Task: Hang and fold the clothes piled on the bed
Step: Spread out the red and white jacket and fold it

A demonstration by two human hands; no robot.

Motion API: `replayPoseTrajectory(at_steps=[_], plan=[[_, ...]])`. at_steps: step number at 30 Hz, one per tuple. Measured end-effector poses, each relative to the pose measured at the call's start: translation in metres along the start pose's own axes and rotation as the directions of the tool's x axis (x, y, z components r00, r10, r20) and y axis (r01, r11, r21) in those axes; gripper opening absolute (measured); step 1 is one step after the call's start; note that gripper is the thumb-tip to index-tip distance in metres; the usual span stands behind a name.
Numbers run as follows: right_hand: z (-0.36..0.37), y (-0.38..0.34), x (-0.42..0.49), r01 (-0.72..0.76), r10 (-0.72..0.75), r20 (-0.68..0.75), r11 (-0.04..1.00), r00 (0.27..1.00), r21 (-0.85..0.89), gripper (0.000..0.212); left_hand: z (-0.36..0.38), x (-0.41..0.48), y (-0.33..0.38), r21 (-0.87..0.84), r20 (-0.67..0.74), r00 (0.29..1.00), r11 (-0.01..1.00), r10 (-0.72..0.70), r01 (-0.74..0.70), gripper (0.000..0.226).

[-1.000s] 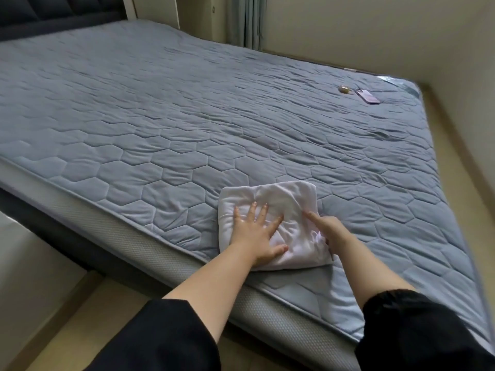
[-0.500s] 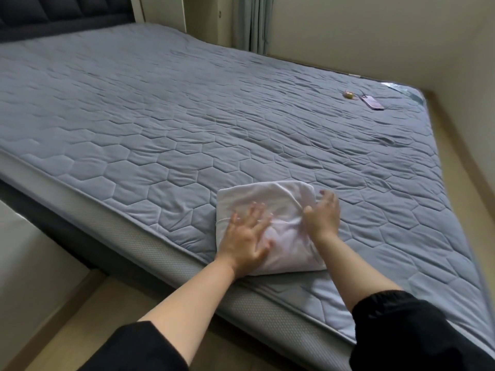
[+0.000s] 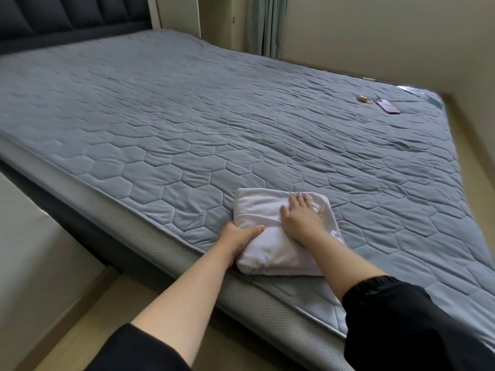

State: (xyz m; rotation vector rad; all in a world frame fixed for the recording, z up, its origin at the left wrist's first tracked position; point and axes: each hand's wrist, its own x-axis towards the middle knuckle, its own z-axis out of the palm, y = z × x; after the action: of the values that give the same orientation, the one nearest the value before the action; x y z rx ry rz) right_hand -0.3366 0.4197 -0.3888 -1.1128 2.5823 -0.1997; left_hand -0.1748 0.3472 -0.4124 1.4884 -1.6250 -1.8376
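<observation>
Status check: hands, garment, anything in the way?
Left hand grips white garment at its edge. Right hand flat on top. Phone at far corner, not in the way.

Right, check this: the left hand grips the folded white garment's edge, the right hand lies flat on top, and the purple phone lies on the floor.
Not on the floor: the head view shows the purple phone lying on the bed, near its far corner. The left hand and right hand on the folded white garment are as stated.

One bed (image 3: 187, 116) is counted. On it are seen one folded garment (image 3: 270, 253), one phone (image 3: 387, 106) and one small round object (image 3: 362, 98). Two hands are seen: the left hand (image 3: 238, 238) and the right hand (image 3: 302, 218).
</observation>
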Motion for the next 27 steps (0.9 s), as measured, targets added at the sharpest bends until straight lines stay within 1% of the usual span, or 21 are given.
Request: replayPoseTrajectory(at_steps=[2, 3, 4, 5, 6, 7, 8, 9, 11, 15, 17, 19, 20, 21, 23, 25, 27], plan=[[-0.003, -0.006, 0.004, -0.016, 0.018, -0.036, 0.999, 0.999, 0.048, 0.061, -0.005, -0.002, 0.001, -0.112, 0.122, 0.99, 0.99, -0.07, 0.084, 0.056], [-0.003, -0.005, 0.004, -0.046, 0.05, -0.069, 0.997, 0.996, 0.063, 0.062, -0.007, -0.003, 0.002, -0.13, 0.159, 0.983, 0.985, -0.094, 0.115, 0.056], [-0.004, 0.0, 0.003, -0.099, 0.106, -0.103, 0.992, 0.989, 0.072, 0.065, -0.007, -0.004, 0.003, -0.131, 0.168, 0.98, 0.983, -0.107, 0.13, 0.057], [-0.004, 0.008, 0.001, -0.18, 0.192, -0.125, 0.979, 0.973, 0.1, 0.071, -0.006, -0.005, 0.004, -0.125, 0.153, 0.982, 0.984, -0.11, 0.13, 0.058], [-0.003, 0.018, -0.001, -0.285, 0.306, -0.113, 0.944, 0.945, 0.168, 0.082, -0.004, -0.005, 0.005, -0.112, 0.124, 0.987, 0.986, -0.106, 0.12, 0.06], [-0.002, 0.027, -0.002, -0.387, 0.416, -0.061, 0.883, 0.907, 0.267, 0.094, -0.001, -0.005, 0.005, -0.099, 0.091, 0.991, 0.989, -0.099, 0.107, 0.062], [-0.002, 0.034, -0.003, -0.456, 0.485, 0.012, 0.812, 0.874, 0.365, 0.103, 0.001, -0.005, 0.005, -0.09, 0.063, 0.994, 0.991, -0.091, 0.097, 0.063], [-0.002, 0.04, -0.003, -0.483, 0.505, 0.079, 0.753, 0.86, 0.447, 0.109, 0.003, -0.005, 0.005, -0.089, 0.04, 0.995, 0.992, -0.087, 0.091, 0.065], [-0.005, 0.049, 0.0, -0.474, 0.477, 0.16, 0.663, 0.864, 0.58, 0.111, 0.004, -0.005, 0.005, -0.102, 0.012, 0.996, 0.991, -0.083, 0.084, 0.066], [-0.004, 0.067, -0.006, -0.458, 0.458, 0.225, 0.496, 0.86, 0.738, 0.113, 0.004, -0.005, 0.005, -0.125, -0.012, 0.996, 0.988, -0.092, 0.09, 0.065], [-0.004, 0.072, -0.008, -0.448, 0.45, 0.254, 0.4, 0.856, 0.8, 0.106, 0.003, -0.005, 0.009, -0.144, -0.011, 0.995, 0.985, -0.099, 0.097, 0.065], [-0.009, 0.07, -0.013, -0.435, 0.452, 0.276, 0.297, 0.848, 0.85, 0.094, 0.0, -0.009, 0.018, -0.14, -0.001, 0.996, 0.987, -0.085, 0.084, 0.058], [-0.014, 0.066, -0.017, -0.425, 0.469, 0.269, 0.265, 0.841, 0.865, 0.089, -0.003, -0.014, 0.023, -0.132, 0.0, 0.998, 0.989, -0.069, 0.068, 0.052], [-0.02, 0.059, -0.021, -0.417, 0.495, 0.251, 0.258, 0.832, 0.872, 0.086, -0.007, -0.021, 0.03, -0.129, -0.001, 0.998, 0.99, -0.057, 0.057, 0.047], [-0.038, 0.041, -0.034, -0.42, 0.548, 0.223, 0.266, 0.807, 0.867, 0.085, -0.02, -0.04, 0.045, -0.131, -0.005, 0.998, 0.989, -0.07, 0.069, 0.047], [-0.062, 0.017, -0.052, -0.452, 0.548, 0.263, 0.244, 0.794, 0.858, 0.086, -0.041, -0.065, 0.065, -0.128, -0.009, 0.992, 0.984, -0.123, 0.121, 0.054], [-0.094, -0.011, -0.071, -0.48, 0.493, 0.343, 0.182, 0.8, 0.858, 0.085, -0.069, -0.092, 0.092, -0.118, -0.004, 0.985, 0.978, -0.175, 0.173, 0.057]])
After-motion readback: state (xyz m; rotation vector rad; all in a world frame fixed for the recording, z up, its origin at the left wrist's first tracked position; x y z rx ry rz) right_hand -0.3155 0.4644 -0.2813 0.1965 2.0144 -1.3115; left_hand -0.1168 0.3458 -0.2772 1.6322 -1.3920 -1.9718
